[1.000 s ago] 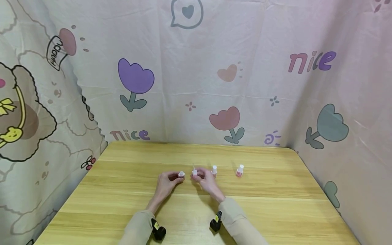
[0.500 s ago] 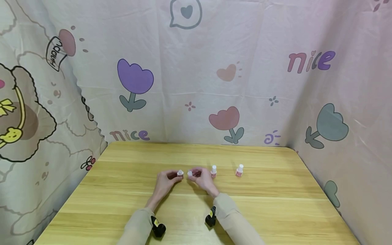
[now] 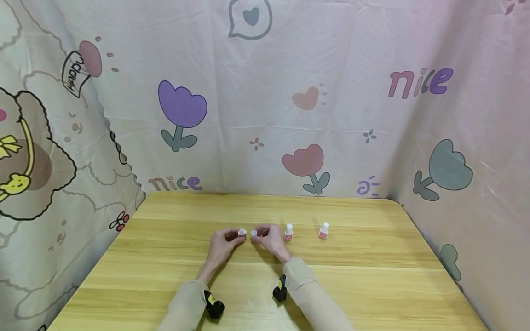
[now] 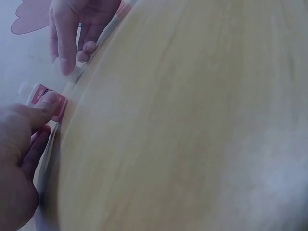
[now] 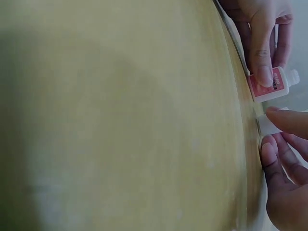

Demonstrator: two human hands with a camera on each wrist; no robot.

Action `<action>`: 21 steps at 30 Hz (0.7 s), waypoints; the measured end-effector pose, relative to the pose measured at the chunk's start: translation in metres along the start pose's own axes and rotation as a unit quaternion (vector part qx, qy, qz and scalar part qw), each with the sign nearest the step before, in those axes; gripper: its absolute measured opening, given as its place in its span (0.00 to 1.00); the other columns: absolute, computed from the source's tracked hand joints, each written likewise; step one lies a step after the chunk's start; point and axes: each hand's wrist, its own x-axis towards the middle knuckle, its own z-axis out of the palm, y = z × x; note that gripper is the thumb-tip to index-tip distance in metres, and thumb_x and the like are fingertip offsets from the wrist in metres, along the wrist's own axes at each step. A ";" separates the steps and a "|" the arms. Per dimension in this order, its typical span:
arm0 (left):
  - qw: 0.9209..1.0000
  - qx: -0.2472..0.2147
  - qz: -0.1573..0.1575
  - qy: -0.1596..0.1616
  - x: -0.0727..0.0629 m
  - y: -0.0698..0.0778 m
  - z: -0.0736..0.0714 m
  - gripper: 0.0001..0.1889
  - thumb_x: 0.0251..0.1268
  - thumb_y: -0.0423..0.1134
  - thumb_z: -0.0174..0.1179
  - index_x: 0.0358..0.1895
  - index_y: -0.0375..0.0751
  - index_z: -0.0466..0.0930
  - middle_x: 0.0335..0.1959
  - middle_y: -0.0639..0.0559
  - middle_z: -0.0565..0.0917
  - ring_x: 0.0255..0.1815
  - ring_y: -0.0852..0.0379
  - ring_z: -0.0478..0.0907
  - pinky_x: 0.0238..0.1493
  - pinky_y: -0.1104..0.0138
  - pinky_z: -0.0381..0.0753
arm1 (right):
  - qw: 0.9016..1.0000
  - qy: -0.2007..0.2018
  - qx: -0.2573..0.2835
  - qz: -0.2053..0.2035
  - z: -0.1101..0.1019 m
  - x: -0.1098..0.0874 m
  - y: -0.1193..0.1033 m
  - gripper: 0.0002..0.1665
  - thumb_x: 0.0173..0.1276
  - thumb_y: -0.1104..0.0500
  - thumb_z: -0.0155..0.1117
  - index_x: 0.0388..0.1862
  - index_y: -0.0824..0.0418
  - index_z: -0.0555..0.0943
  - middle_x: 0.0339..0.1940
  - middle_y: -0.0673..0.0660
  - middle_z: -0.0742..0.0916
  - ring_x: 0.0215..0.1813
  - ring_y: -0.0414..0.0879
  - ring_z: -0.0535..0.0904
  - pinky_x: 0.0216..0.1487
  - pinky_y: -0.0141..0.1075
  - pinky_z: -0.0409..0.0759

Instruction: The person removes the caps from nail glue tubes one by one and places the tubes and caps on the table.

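Observation:
Between thumb and fingers, my left hand grips a small white bottle with a pink-red label. It stands upright with its narrow neck uncovered, as the right wrist view shows at the bottle neck. Just to the right, my right hand pinches a small white cap. The cap is low over the table, beside the bottle with a narrow gap between them. In the left wrist view the cap is partly covered by the right hand's fingers.
Right beside my right hand stands a similar capped bottle, and another capped bottle is farther right. The wooden table ends at a patterned curtain behind. Each wrist wears a black camera.
My right hand has moved left with the cap, nearer the bottle. A thin tip that pointed up from the cap a second ago no longer shows. My left hand has shifted slightly left.

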 end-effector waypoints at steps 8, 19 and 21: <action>1.000 0.005 -0.006 0.010 0.002 0.000 0.000 0.11 0.54 0.34 0.75 0.42 0.39 0.89 0.40 0.43 0.92 0.42 0.50 0.89 0.45 0.70 0.86 | 1.000 -0.001 -0.002 0.008 0.001 0.004 0.000 0.12 0.57 0.67 0.76 0.41 0.66 0.87 0.36 0.62 0.91 0.33 0.38 0.79 0.35 0.26 0.79; 1.000 0.004 -0.009 0.017 0.003 -0.001 0.000 0.11 0.54 0.34 0.75 0.42 0.39 0.90 0.40 0.44 0.92 0.43 0.51 0.89 0.46 0.71 0.84 | 1.000 -0.005 -0.003 0.018 0.002 0.004 -0.003 0.13 0.57 0.66 0.76 0.42 0.66 0.87 0.37 0.61 0.91 0.34 0.41 0.80 0.35 0.28 0.78; 1.000 0.005 -0.007 0.016 0.003 -0.001 0.000 0.11 0.54 0.35 0.75 0.42 0.39 0.90 0.40 0.44 0.92 0.43 0.50 0.89 0.46 0.69 0.85 | 1.000 -0.006 -0.003 0.016 0.002 0.004 -0.003 0.13 0.58 0.66 0.76 0.42 0.66 0.87 0.37 0.62 0.91 0.34 0.41 0.80 0.35 0.27 0.78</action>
